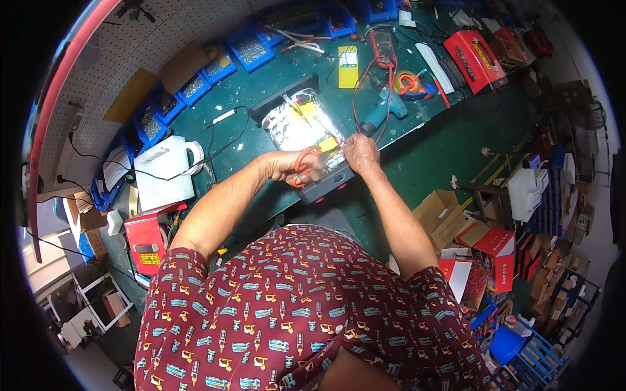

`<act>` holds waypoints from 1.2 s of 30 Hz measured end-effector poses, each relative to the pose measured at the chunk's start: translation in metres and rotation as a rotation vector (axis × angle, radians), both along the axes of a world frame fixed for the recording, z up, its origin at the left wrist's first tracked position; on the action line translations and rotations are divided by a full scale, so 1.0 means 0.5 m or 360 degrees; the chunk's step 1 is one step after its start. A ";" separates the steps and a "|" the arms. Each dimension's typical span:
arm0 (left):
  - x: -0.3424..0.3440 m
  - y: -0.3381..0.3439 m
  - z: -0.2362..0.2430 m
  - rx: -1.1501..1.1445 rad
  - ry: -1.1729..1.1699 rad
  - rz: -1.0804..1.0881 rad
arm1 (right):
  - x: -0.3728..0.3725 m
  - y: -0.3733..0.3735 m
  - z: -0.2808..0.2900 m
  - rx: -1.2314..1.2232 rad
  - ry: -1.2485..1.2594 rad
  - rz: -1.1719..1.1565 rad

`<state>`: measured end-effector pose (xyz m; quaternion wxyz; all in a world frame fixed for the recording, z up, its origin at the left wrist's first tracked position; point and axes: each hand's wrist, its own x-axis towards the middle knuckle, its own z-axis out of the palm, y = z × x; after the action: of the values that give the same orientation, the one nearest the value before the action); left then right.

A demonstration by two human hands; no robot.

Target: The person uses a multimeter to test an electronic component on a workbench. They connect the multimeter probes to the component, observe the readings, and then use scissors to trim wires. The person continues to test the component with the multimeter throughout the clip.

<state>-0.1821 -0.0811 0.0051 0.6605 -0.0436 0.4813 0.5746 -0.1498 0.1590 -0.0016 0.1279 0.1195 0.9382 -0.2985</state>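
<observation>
In front of me on the green workbench lies an opened device point(287, 133), with dark end panels and a shiny silver, foil-like interior bearing yellow patches. My left hand point(293, 168) is closed around the orange looped handles of a pair of scissors point(300, 163). The scissors point toward thin wires point(331, 148) beside the near dark panel point(326, 186). At that same corner my right hand point(360, 154) is closed in a pinch, close to the scissors' tip. What its fingers hold is too small to make out, possibly a wire end.
Blue bins point(251, 52) of small hardware line the bench's back. Right of the device lie a teal power tool point(383, 111), a red multimeter point(382, 49) with trailing leads, and orange tape point(407, 82). A white block point(163, 173) stands left. Cardboard boxes point(440, 218) sit right, below the bench.
</observation>
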 end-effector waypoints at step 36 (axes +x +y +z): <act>0.036 0.053 0.017 -0.0168 -0.0088 0.0107 | 0.016 0.009 -0.022 -0.0081 0.0131 0.0097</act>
<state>-0.1641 -0.0545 0.0136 0.6507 -0.1104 0.4908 0.5689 -0.1416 0.1636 -0.0126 0.1012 0.0753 0.9380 -0.3230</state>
